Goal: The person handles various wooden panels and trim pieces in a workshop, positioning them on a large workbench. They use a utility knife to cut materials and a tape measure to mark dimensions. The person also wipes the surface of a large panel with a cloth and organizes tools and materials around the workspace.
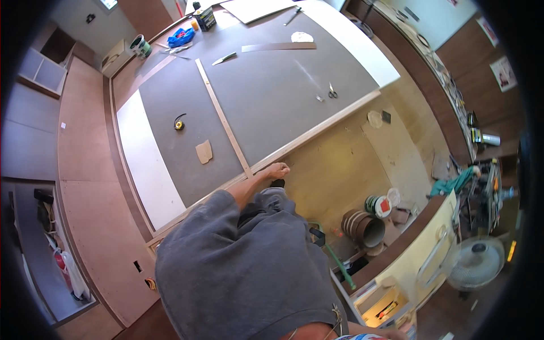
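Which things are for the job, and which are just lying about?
Perhaps for the job, being nearest the hands:
wooden strip, by the left hand
grey tabletop
open drawer, by the right hand

Seemingly just lying about:
tape measure
scissors
knife
cardboard piece

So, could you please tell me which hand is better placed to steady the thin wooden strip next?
Probably the left hand: it is near one end of the thin wooden strip, whereas the right hand is farther off, at the picture's lower edge.
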The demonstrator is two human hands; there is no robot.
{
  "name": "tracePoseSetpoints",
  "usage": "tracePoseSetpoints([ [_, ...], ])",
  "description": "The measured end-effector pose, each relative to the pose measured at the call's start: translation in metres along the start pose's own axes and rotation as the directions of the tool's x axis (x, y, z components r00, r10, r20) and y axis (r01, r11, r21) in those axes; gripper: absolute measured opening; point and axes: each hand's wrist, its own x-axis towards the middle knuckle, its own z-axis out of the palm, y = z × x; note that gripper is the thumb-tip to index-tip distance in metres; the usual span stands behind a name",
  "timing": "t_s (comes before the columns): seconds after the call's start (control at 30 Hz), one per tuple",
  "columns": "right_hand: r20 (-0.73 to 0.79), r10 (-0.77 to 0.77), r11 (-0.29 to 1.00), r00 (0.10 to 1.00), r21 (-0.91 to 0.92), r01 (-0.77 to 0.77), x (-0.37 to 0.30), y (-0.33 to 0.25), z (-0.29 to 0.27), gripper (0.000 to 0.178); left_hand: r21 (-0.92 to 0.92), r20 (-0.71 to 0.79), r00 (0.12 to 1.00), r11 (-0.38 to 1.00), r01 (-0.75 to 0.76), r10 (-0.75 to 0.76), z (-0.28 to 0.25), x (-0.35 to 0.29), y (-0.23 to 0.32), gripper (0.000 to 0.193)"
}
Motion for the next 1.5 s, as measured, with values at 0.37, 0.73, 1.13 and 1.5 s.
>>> tracePoseSetpoints([
  [0.37,0.393,0.113,0.87,0.913,0.404,-0.282,-0.06,-0.204,0.207,0.023,-0.412,-0.154,0.871,0.831,0.373,-0.467,-0.123,-0.047,-0.092,0.033],
  [0.73,0.731,-0.072,0.636,0.679,0.558,-0.533,-0.133,-0.311,0.318,0.018,-0.742,-0.208,0.752,0.602,0.295,-0.625,-0.089,-0.067,-0.094,0.029],
  [1.13,0.919,-0.064,0.341,0.389,0.386,-0.857,-0.217,-0.319,0.505,0.024,-0.807,-0.237,0.676,0.529,0.262,-0.698,-0.086,0.018,-0.016,0.033],
  [1.5,0.919,-0.059,0.118,0.39,0.394,-0.912,-0.292,-0.423,0.64,0.02,-0.749,-0.494,0.601,0.659,0.073,-0.628,-0.118,0.077,0.099,0.039],
])
